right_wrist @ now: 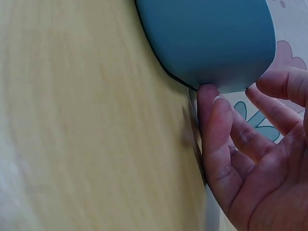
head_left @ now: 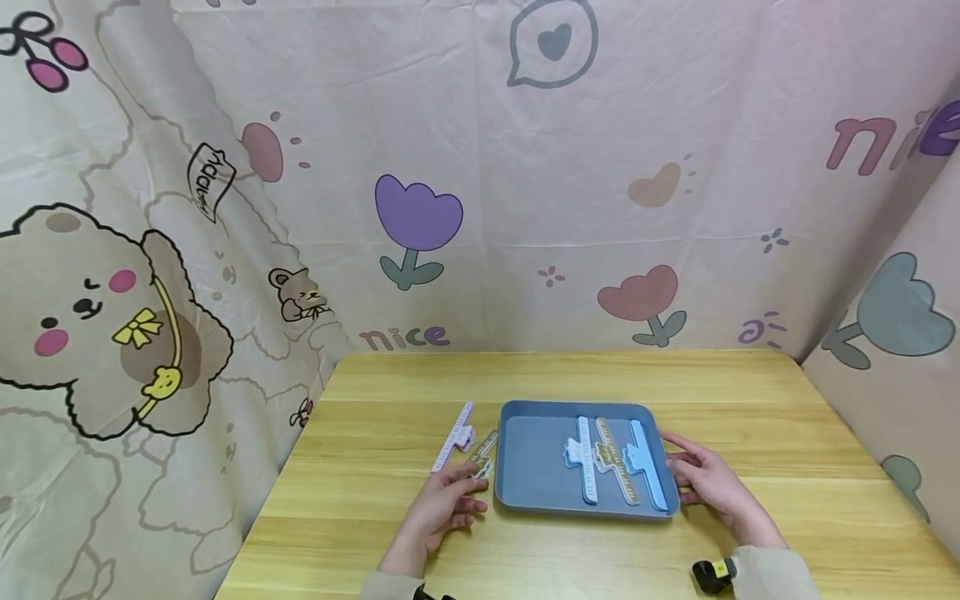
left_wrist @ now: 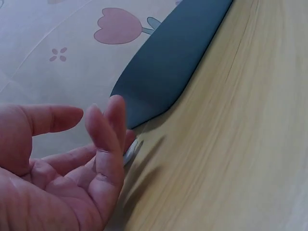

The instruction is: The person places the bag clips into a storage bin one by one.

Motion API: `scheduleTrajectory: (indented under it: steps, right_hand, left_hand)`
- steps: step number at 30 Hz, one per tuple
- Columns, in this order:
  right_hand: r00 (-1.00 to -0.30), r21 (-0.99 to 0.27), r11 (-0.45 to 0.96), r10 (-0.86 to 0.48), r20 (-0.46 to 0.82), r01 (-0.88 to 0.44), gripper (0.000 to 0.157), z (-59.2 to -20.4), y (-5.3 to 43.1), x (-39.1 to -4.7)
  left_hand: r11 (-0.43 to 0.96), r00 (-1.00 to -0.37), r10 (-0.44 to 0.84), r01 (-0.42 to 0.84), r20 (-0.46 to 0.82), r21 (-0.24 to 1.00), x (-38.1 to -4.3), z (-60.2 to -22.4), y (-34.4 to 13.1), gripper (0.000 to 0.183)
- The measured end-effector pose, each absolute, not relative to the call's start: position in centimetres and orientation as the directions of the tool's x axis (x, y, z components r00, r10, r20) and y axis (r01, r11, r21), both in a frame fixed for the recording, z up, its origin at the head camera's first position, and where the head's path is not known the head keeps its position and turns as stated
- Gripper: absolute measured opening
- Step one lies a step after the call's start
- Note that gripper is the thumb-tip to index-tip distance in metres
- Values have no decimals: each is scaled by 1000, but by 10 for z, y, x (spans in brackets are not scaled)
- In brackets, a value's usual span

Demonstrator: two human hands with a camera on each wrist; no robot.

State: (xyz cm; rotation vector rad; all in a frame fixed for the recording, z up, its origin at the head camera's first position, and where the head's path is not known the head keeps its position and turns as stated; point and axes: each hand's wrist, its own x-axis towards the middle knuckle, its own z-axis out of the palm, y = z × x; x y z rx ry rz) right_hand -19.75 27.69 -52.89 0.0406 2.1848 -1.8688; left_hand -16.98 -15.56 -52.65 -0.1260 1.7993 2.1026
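Observation:
A blue-grey tray lies on the table with three ruler-edged clips in its right half: a white clip, a brownish see-through clip and a light blue clip. Left of the tray are a pale lilac clip and a second brownish clip, partly hidden by my left hand. That hand hovers with loosely bent fingers and nothing between them. At the tray's right wall, my right hand has its fingertips against the side; the right wrist view shows them at the tray's corner.
The wooden table carries the tray near its middle. Behind and beside it hangs a printed cloth. A small black device with a yellow label sits at the right sleeve.

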Motion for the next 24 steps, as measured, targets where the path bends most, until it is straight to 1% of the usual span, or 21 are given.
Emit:
scheduleTrajectory:
  steps: [3,6,12,17,21,24]
  right_hand:
    - [-965,-967,170,-150,-216,190,58,-529,277,-197]
    - [-965,-966,173,-149,-217,191,58,-529,277,-197]
    - [-965,-965,182,-146,-219,191,58,-529,277,-198]
    - [-965,-965,181,-144,-219,192,58,-529,277,-198]
    - [-965,-966,175,-147,-217,191,57,-529,277,-198]
    - [-965,-966,174,-148,-217,190,58,-529,277,-197]
  left_hand:
    - [-125,-934,190,-330,-303,936,-169,-528,-156,56]
    - [-129,-945,128,-316,-300,940,-170,-528,-158,55]
    - [-103,-967,-71,-239,-246,966,-174,-530,-162,42]
    - [-77,-956,-222,-180,-193,981,-177,-531,-165,31]
    - [-76,-941,-288,-162,-177,984,-180,-532,-167,27]
    - [-66,-936,-315,-145,-158,987,-182,-532,-168,25]
